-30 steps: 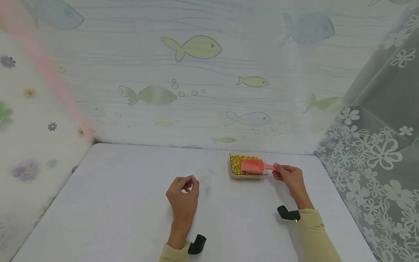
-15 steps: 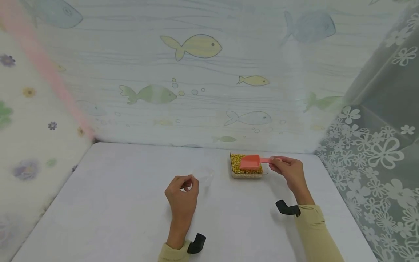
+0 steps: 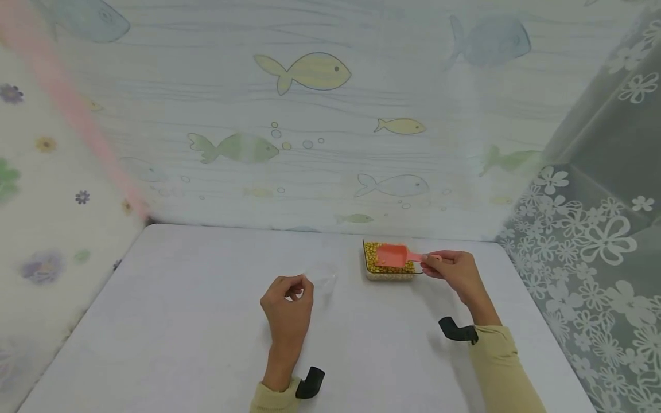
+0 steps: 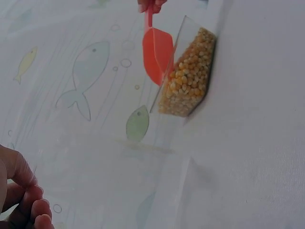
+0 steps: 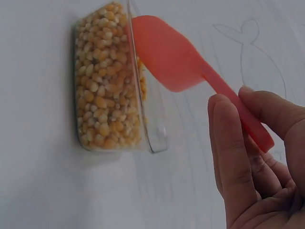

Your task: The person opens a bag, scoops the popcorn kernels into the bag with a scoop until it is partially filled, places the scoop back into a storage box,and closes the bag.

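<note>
My right hand (image 3: 451, 273) pinches the handle of a red-pink scoop (image 3: 391, 256) between thumb and fingers. The scoop's bowl lies over a clear rectangular container (image 5: 109, 81) full of yellow corn kernels (image 4: 188, 76). In the right wrist view the bowl's tip overlaps the container's rim. To the left, my left hand (image 3: 289, 307) pinches the edge of a clear plastic bag (image 3: 324, 278) with thumb and index finger. The bag is thin and see-through, so its outline is faint. In the left wrist view the curled fingers (image 4: 35, 202) show at the lower left.
A white table (image 3: 181, 321) carries the container near its back edge. Behind it rises a pale wall covering (image 3: 310, 172) printed with fish. Flower-patterned curtains stand at both sides. Each wrist wears a black mount (image 3: 310, 383) at the sleeve cuff.
My right hand has moved slightly left with the scoop, and the scoop's bowl has shifted toward the left side of the container. My left hand stays nearly still with the bag.
</note>
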A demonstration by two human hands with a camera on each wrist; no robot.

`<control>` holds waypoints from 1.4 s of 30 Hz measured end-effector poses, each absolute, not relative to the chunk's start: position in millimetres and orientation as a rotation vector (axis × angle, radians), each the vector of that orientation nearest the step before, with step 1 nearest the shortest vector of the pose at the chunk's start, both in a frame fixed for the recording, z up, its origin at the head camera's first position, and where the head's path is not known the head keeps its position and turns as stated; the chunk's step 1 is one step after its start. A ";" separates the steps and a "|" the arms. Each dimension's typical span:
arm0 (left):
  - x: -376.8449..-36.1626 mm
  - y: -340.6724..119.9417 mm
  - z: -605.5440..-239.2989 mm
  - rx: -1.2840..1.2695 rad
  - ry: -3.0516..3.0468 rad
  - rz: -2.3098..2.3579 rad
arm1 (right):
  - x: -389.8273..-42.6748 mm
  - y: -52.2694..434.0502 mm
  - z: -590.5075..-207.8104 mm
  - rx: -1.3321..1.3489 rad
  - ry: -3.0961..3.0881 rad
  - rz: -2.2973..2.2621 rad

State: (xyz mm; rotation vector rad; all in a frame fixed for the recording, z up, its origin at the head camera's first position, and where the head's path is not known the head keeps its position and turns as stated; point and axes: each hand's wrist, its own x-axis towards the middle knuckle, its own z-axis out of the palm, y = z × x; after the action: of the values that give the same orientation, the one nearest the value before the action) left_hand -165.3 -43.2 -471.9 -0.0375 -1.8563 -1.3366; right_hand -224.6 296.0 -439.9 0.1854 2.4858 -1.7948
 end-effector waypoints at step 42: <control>-155.2 -39.8 -467.8 -0.009 -1.886 -1.359 | -242.3 279.8 -444.6 0.334 2.596 -1.805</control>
State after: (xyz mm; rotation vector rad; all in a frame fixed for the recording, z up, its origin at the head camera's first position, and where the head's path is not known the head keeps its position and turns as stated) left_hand -155.2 -39.8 -467.8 -0.0089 -1.8859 -1.3593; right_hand -242.3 279.8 -444.6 0.3335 2.5956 -1.8050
